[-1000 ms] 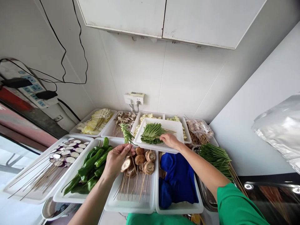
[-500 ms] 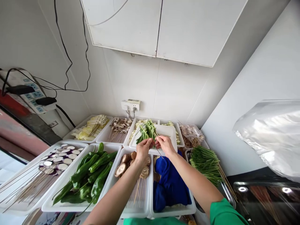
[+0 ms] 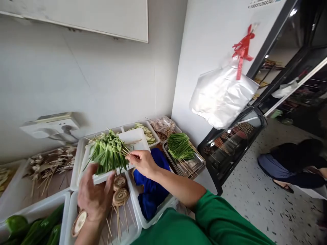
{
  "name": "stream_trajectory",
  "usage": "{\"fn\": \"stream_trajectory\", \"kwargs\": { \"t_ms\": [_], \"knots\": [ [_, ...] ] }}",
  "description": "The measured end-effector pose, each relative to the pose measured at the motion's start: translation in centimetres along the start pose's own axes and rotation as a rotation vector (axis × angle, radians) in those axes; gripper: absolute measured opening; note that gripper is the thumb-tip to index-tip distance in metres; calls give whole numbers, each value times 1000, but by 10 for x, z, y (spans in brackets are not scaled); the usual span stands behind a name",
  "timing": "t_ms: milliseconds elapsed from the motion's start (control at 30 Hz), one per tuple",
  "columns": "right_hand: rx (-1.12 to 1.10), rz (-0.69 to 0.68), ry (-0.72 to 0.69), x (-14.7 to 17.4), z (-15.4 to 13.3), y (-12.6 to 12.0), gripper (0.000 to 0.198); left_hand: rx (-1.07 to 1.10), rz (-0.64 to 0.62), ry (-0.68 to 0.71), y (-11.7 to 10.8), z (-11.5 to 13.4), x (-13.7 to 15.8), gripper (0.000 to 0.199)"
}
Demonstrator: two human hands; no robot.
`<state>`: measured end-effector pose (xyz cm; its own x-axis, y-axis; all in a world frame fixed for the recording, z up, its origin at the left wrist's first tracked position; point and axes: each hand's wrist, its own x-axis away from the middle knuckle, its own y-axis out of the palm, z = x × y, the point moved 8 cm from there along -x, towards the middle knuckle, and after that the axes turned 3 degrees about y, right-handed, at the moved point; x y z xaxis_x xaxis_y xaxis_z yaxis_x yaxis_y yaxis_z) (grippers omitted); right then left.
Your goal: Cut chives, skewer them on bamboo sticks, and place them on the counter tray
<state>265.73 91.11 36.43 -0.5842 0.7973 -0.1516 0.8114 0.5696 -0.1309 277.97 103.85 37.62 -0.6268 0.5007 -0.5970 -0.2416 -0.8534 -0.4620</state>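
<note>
My right hand is closed in a pinch on the thin sticks of skewered green vegetables, long green stalks folded or knotted into a bunch. The bunch is over a white tray laid across the bins at the back. In front of it, my left hand is raised with thumb and fingers spread, holding nothing. Below and beside that hand lie skewered mushrooms in a white bin. A blue cloth fills much of the bin under my right forearm.
Green peppers are at lower left, and skewered pale mushrooms stand behind them. To the right, a metal tray holds skewered greens. Plastic bags hang on the side wall. A person is bent low at far right.
The view has swung right. My left hand has let go and drawn back from the green skewers, its fingers now spread. My right hand still grips the sticks.
</note>
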Motion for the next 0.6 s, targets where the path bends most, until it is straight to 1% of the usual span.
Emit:
{"fn": "stream_trajectory", "kwargs": {
  "t_ms": [33, 67, 100, 167, 233, 300, 367, 467, 533, 600],
  "knots": [
    [-28, 8, -13, 11, -9, -7, 25, -27, 29, 98, -3, 8, 6, 89],
    [-39, 17, -32, 22, -17, -13, 26, -46, 23, 180, -1, 15, 11, 103],
    [-39, 28, -50, 33, -24, -19, 26, -63, -5, 243, 6, 21, 17, 113],
    [-44, 60, -63, 53, -31, -31, 27, -91, -74, 316, 26, 31, 25, 121],
    [-70, 105, -33, 67, -27, -44, 27, -101, -115, 335, 45, 41, 31, 124],
    [-91, 152, 29, 78, -15, -58, 26, -92, -147, 339, 61, 52, 39, 125],
    [-74, 198, 80, 87, -4, -76, 25, -93, -197, 331, 74, 64, 49, 123],
    [-44, 241, 103, 101, 5, -101, 22, -100, -242, 300, 88, 82, 68, 118],
    [-103, 243, 120, 106, 7, -114, 20, -97, -233, 318, 97, 99, 77, 115],
    [-262, 223, 174, 107, 9, -122, 19, -88, -203, 355, 109, 119, 80, 108]
  ]
}}
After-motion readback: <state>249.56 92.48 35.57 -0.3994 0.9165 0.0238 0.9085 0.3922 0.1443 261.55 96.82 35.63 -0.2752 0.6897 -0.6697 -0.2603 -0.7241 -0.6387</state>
